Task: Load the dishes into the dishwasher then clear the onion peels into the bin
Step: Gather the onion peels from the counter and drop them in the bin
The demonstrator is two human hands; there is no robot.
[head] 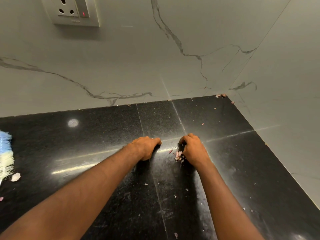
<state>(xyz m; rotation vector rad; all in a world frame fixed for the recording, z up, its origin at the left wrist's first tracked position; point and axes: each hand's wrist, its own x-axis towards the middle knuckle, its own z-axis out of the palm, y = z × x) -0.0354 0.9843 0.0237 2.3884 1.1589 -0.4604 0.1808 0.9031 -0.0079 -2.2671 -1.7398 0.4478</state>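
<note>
My right hand (pixel 194 150) rests on the black granite countertop (pixel 242 161), its fingers curled over a small heap of pinkish onion peels (pixel 178 155) that shows at its thumb side. My left hand (pixel 147 148) rests on the counter a short way to the left of the heap, fingers curled toward it, with nothing in its grip. Between the two hands lies a narrow gap of bare stone. More peels lie in the far right corner (pixel 220 95), and one larger peel (pixel 16 177) sits at the left edge. No dishes, dishwasher or bin are in view.
A blue and white brush (pixel 6 153) lies at the far left of the counter. Marble-look walls (pixel 155 66) close the counter at the back and on the right. A wall socket (pixel 74 11) is at upper left. Tiny peel bits are scattered across the stone, one near the front (pixel 176 235).
</note>
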